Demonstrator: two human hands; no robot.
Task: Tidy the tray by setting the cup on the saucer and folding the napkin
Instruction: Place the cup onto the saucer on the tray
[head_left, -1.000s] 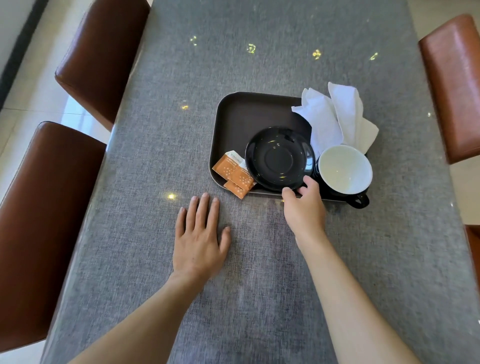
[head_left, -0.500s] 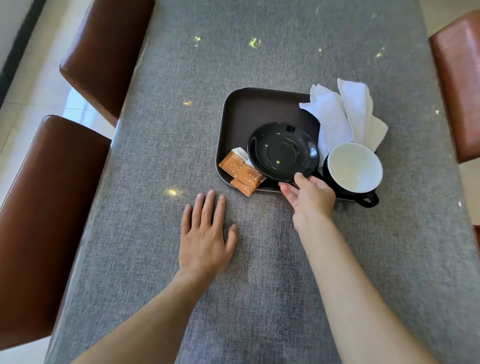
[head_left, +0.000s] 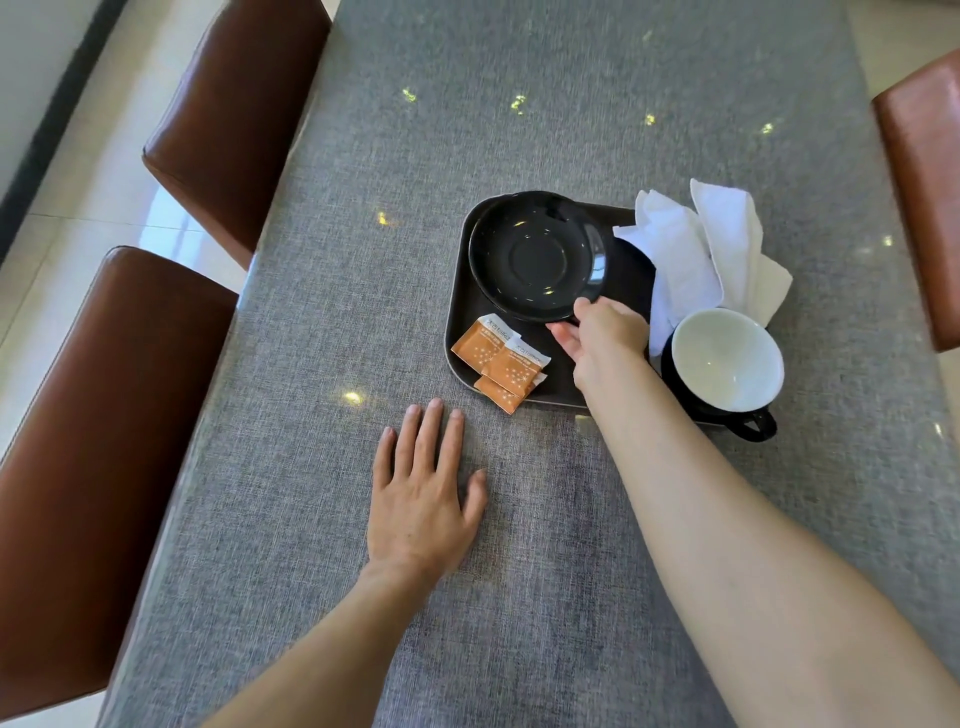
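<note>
My right hand (head_left: 605, 332) pinches the near rim of the black saucer (head_left: 537, 255), tilted over the tray's (head_left: 457, 332) far left corner. My left hand (head_left: 421, 499) lies flat, fingers spread, on the table (head_left: 519, 597). The cup (head_left: 727, 358) stands at the tray's near right, touching the crumpled napkin (head_left: 696, 254).

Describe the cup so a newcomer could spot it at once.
On the grey table sits a dark tray. At its near right corner, below the crumpled white napkin, stands the cup: white inside, black outside, with a handle, unlike the flat black saucer.
</note>
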